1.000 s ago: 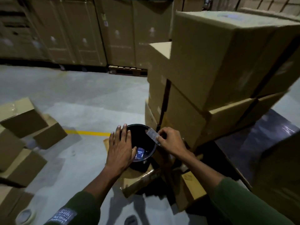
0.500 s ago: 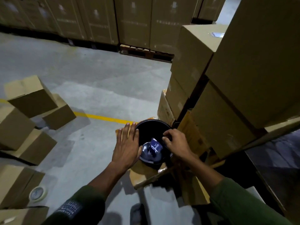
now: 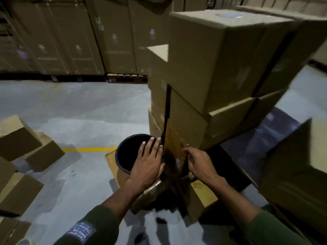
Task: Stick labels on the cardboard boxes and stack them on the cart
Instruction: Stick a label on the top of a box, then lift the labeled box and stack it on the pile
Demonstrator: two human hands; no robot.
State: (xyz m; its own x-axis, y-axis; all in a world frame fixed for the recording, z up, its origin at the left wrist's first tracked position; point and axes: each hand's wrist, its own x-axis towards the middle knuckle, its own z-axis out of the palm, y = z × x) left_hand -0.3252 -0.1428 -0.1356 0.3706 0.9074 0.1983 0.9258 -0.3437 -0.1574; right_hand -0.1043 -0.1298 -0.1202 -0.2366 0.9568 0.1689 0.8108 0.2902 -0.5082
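Now the cardboard boxes (image 3: 208, 55) are seen stacked high, apparently on the cart, close at the right. No label can be made out. The left hand (image 3: 147, 160) is laid flat, fingers straight, over the black bucket (image 3: 126, 152); the right hand (image 3: 200, 164) is curled, its contents untellable. The uneven stack could be toppled by a nudge.

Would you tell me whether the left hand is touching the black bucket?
Touching: the head view shows the left hand lying flat across the black bucket's rim.
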